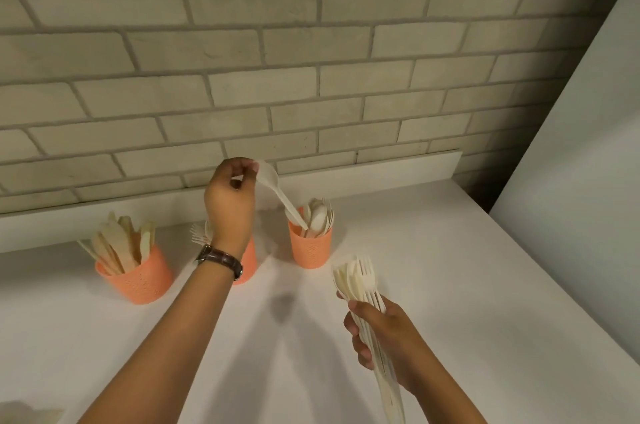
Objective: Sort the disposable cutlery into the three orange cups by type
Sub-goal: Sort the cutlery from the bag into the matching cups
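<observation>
White bench (pixel 467 285): left hand (pixel 230 202) pinches a spoon (pixel 277 189), handle slanting lower-right into the rightmost cup (pixel 310 250); right hand (pixel 384 340) grips a cutlery bundle (pixel 360 280).

Wall: I see a grey-beige brick wall (pixel 311 25) with darker mortar lines across the upper half of my view.
Counter: a plain white counter (pixel 467 267) runs beneath it, smooth and matte.
Back edge: a low white strip (pixel 381 169) stands where the counter meets the bricks.
Right side: a tall white panel (pixel 588 198) rises at a slant.
Light: warm and soft; the corner between bricks and panel lies in shadow.
</observation>
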The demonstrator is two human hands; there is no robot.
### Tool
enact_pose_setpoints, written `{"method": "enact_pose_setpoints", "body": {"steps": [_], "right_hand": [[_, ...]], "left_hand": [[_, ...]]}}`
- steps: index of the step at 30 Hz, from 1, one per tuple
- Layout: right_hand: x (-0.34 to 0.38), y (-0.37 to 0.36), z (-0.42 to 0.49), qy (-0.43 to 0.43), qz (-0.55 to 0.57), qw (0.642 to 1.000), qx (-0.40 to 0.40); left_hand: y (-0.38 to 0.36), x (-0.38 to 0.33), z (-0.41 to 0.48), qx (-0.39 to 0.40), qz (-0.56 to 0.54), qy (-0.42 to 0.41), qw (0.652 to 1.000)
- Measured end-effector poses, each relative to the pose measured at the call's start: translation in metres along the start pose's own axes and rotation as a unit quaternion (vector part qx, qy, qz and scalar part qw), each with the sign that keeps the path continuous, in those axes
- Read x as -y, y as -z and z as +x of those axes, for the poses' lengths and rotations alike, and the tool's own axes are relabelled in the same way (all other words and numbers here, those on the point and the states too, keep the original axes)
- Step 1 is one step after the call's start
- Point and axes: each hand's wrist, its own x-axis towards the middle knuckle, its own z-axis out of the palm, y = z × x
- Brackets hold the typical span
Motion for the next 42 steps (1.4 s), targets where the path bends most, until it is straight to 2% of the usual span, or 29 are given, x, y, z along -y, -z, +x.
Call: {"method": "enact_pose_setpoints", "body": {"steps": [9, 12, 14, 16, 19, 23, 28, 33, 36, 39, 42], "right_hand": [[0.003, 0.001, 0.003, 0.009, 0.002, 1.0, -0.012], [0.001, 0.001, 0.003, 0.006, -0.002, 1.0, -0.012], [0.001, 0.001, 0.004, 0.004, -0.002, 1.0, -0.01], [0.001, -0.001, 0.004, 0.005, -0.001, 1.0, -0.009], [0.002, -0.005, 0.005, 0.005, -0.003, 1.0, -0.011], [0.002, -0.014, 0.005, 0.003, -0.028, 1.0, 0.004], [0.003, -0.029, 0.003, 0.007, -0.084, 0.995, 0.045], [0.003, -0.043, 0.0, 0.01, -0.122, 0.99, 0.074], [0.002, -0.048, 0.0, 0.012, -0.141, 0.986, 0.089], [-0.001, -0.052, -0.001, 0.005, -0.159, 0.982, 0.106], [-0.004, -0.058, 0.0, -0.006, -0.164, 0.98, 0.114]], "left_hand": [[-0.03, 0.042, -0.016, 0.055, 0.062, -0.011, 0.997], [-0.031, 0.057, -0.026, 0.117, 0.114, 0.007, 0.987], [-0.028, 0.067, -0.034, 0.181, 0.177, 0.01, 0.967], [-0.021, 0.064, -0.043, 0.206, 0.207, 0.021, 0.956], [-0.007, 0.037, -0.064, 0.195, 0.141, 0.022, 0.97], [0.011, -0.001, -0.094, 0.243, 0.055, 0.065, 0.966], [0.022, -0.014, -0.104, 0.344, 0.082, 0.086, 0.931], [0.039, -0.012, -0.097, 0.379, 0.088, 0.138, 0.911], [0.053, -0.018, -0.087, 0.351, 0.017, 0.221, 0.91], [0.071, -0.024, -0.068, 0.225, -0.098, 0.272, 0.931], [0.097, -0.029, -0.045, 0.101, -0.184, 0.258, 0.943]]}}
